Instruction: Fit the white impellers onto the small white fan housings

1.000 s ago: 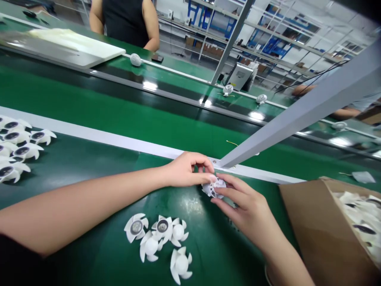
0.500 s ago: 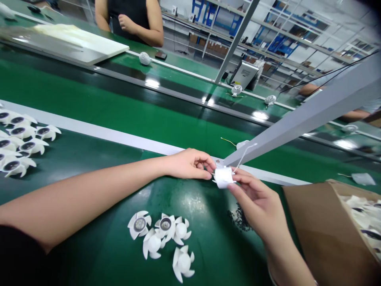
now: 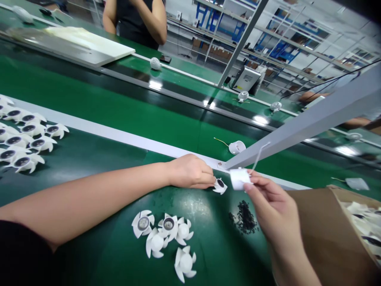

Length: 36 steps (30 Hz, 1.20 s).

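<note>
Parted: left hand (image 3: 190,172) touches white fan (image 3: 220,186), right hand (image 3: 275,210) holds wired cylinder (image 3: 239,178).

White walls (image 3: 175,24), blue metal shelving (image 3: 285,49), green conveyor benches (image 3: 119,99)

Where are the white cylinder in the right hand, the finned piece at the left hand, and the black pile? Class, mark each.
white cylinder (image 3: 239,179), head view, on its curved side
finned piece (image 3: 220,183), head view, on its dark centre
black pile (image 3: 244,217), head view, on its middle

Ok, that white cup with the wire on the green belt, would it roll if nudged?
Likely yes: the white cup lies on its rounded side on the green belt. It looks like light plastic, so a small push may shift it. The thin wire looks floppy.
</note>
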Motion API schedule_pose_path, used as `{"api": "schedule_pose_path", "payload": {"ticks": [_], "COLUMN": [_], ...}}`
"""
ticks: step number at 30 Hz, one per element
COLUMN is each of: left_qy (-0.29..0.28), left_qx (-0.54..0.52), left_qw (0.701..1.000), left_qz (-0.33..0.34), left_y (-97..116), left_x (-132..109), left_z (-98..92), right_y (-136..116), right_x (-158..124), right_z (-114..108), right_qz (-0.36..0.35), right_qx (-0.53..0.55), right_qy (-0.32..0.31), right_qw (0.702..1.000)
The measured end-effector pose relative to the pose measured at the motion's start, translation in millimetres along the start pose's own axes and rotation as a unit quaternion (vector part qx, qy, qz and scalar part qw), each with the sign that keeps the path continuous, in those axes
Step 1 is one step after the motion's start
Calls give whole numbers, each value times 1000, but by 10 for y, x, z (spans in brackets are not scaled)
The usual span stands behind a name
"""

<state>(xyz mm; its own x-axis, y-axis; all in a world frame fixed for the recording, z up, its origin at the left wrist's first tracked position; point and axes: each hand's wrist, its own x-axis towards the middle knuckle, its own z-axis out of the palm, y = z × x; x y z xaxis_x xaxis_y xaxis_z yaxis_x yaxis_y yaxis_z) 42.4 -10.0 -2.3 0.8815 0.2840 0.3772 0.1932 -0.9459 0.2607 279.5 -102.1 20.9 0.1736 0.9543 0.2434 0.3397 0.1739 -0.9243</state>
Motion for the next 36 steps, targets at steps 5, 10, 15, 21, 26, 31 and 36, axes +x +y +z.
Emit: {"api": "schedule_pose_path", "payload": {"ticks": [5,10,15,21,26,31,36], "left_qy": [-29,85,64,-30,-91,-249,-336], "left_qx": [-14,-177,-340,-329,-254,-207,-71], "left_qw": [999,977,921,910,916,909,905], "left_qz": [22,-86,-181,-252,-298,-262,-251], "left_y": [-89,-142,-90,-40,3,377,774], "left_x": [-54,-52,-6,108,91,-102,0], "left_z": [-35,-67,-62,-78,-319,-703,-701], "right_y": [4,-82,-44,154,55,-97,-27], "right_x": [38,-24,-84,-59,-23,-34,75], "right_z": [-101,31,158,198,60,123,82], "right_qz": [-126,-251,-265,-183,-113,-111,-164], "right_qx": [-162,-248,-270,-249,-230,-214,-281], "right_qy": [-104,-164,-184,-171,-216,-337,-131], "right_qw": [973,921,907,935,942,910,937]}}
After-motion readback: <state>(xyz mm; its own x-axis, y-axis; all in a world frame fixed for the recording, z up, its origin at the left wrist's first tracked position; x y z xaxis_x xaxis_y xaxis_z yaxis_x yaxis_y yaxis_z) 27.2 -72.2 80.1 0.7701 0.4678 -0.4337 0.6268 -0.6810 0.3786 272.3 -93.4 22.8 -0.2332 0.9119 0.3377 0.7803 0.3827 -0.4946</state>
